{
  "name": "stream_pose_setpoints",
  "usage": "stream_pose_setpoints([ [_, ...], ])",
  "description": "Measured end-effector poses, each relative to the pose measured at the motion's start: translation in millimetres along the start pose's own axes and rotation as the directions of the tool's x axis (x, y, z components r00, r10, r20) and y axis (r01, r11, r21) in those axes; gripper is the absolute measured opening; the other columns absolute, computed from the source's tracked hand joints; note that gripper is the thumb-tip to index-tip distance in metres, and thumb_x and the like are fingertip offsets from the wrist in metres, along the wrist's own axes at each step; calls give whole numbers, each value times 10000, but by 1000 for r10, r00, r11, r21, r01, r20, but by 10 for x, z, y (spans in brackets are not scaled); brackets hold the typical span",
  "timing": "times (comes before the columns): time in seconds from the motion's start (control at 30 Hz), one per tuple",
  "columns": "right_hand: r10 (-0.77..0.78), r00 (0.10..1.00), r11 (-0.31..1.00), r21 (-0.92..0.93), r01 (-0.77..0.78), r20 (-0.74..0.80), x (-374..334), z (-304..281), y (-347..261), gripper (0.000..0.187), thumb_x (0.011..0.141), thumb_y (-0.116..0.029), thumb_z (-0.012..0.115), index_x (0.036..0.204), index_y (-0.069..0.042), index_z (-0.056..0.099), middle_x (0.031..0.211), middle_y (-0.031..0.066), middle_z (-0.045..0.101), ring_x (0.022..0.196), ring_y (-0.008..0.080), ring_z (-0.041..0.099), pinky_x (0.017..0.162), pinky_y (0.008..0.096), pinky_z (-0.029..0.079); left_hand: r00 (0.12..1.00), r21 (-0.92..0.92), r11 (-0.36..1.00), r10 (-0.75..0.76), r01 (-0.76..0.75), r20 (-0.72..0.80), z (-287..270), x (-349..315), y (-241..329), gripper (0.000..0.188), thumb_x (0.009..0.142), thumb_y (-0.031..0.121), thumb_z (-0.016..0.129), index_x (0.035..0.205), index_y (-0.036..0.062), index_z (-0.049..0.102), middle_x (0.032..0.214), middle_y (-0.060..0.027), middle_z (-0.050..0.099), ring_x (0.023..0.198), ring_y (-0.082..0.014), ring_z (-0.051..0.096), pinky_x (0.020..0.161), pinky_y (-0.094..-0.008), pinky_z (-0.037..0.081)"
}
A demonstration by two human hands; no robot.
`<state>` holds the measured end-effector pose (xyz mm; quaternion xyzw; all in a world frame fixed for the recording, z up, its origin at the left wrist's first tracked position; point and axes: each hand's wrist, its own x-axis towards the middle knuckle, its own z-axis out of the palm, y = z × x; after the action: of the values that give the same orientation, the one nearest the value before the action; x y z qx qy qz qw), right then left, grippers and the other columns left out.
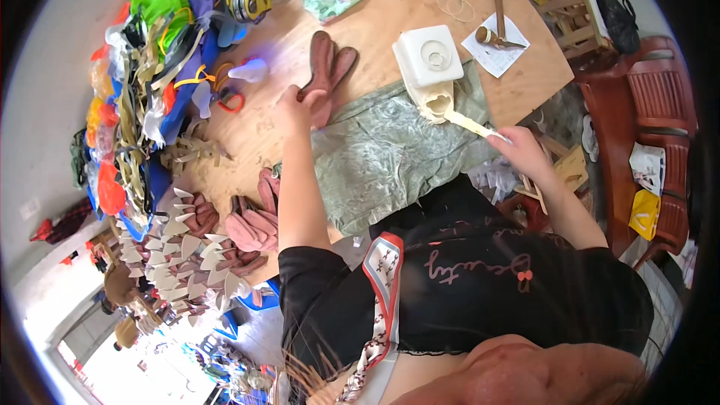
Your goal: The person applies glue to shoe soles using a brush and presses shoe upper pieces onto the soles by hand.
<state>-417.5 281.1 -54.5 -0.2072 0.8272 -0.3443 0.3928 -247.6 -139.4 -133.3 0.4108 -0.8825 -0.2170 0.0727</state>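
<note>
My left hand [292, 111] is closed at the near-left edge of a small stack of reddish-brown, sole-shaped pieces [322, 67], with a pinker piece [320, 107] at its fingers. To the right, my right hand [523, 151] grips the end of a pale, flat stick [469, 124]. The stick's other end goes into the crusted mouth of a white plastic jug [427, 56] lying on the table; its tip is hidden inside. Under the jug and in front of me spreads a crumpled grey-green sheet [375, 161].
A hammer [498, 4] and a brown spool-like piece [486, 35] lie by white paper [491, 56]. Orange-handled scissors [229, 97] and a heap of colourful bags and strips [161, 52] are left. Stacked pink pieces [251, 229] sit near my left arm; a reddish-brown chair [660, 97] stands right.
</note>
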Motion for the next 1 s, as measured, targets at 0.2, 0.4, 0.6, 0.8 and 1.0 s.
stream_pose_setpoints([
  [0.2, 294, 933, 921, 200, -335, 207, 319, 36, 42, 337, 891, -344, 572, 739, -45, 605, 522, 4, 494, 468, 82, 431, 445, 267, 319, 961, -221, 973, 1, -65, -278, -8, -172, -127, 388, 756, 356, 753, 699, 20, 567, 636, -160, 564, 573, -314, 547, 548, -412, 431],
  [0.4, 331, 911, 924, 109, -365, 246, 559, 91, 166, 369, 906, -385, 532, 713, -74, 577, 497, -9, 478, 402, 85, 389, 388, 257, 272, 995, -268, 961, -46, 70, 93, -122, 0, -26, 474, 636, 376, 838, 744, -1, 572, 709, -141, 637, 625, -274, 597, 599, -375, 476],
  [0.6, 326, 918, 927, 114, -357, 228, 476, 148, 142, 376, 910, -383, 529, 691, -79, 553, 498, -10, 477, 400, 81, 391, 381, 250, 267, 940, -190, 981, 104, -42, 326, 25, 181, -273, 381, 714, 253, 769, 946, -19, 637, 840, -174, 666, 759, -254, 640, 701, -373, 500],
  [0.8, 354, 872, 846, 280, -453, 338, 478, 199, 243, 316, 893, -366, 540, 735, -93, 547, 516, -32, 447, 406, 71, 337, 382, 250, 221, 816, -436, 845, -2, 311, 578, -35, 205, -386, 369, 757, 163, 734, 1064, -8, 624, 939, -99, 671, 851, -179, 626, 749, -322, 495],
  [1.0, 431, 798, 720, 373, -585, 421, 582, 171, 257, 277, 899, -346, 536, 761, -106, 526, 530, -46, 419, 400, 63, 285, 374, 243, 183, 835, -688, 568, 3, 451, 550, -28, -52, -267, 487, 831, 157, 688, 1245, -26, 509, 1097, -100, 632, 987, -163, 596, 860, -292, 466],
])
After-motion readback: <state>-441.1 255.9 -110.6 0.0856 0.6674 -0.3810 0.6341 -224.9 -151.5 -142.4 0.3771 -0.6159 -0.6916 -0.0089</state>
